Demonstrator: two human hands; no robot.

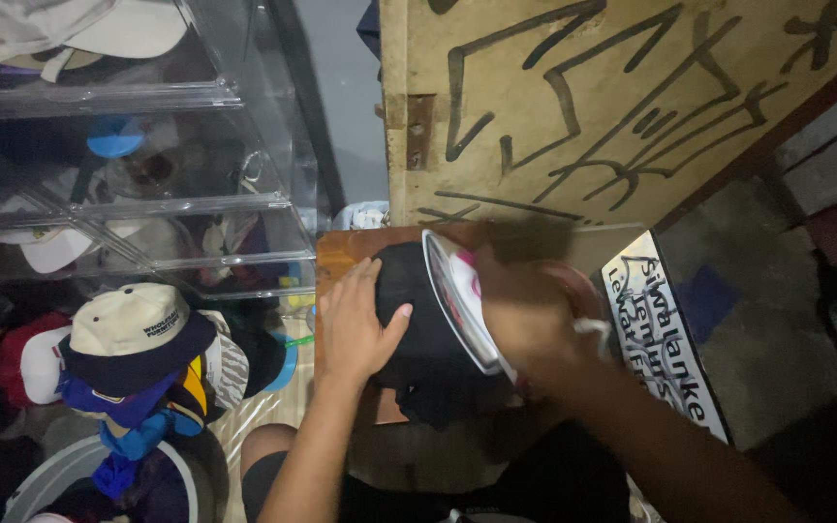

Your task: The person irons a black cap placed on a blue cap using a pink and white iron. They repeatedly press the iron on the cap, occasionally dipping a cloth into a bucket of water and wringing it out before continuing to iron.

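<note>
While one black cloth [418, 320] lies flat | left hand [356, 324] open atop | right hand [535, 320] grips one iron [457, 300]

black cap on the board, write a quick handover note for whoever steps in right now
Left hand: flat on the black cap, pinning it to the wooden board.
Right hand: blurred, gripping a clothes iron whose soleplate is pressed against the cap's side.
Nearby: stack of caps to the left, clear drawers holding more caps behind it.
Done: cap is on the board with the iron on it.
Left: how much of the cap is pressed cannot be told; other caps sit untouched.
</note>
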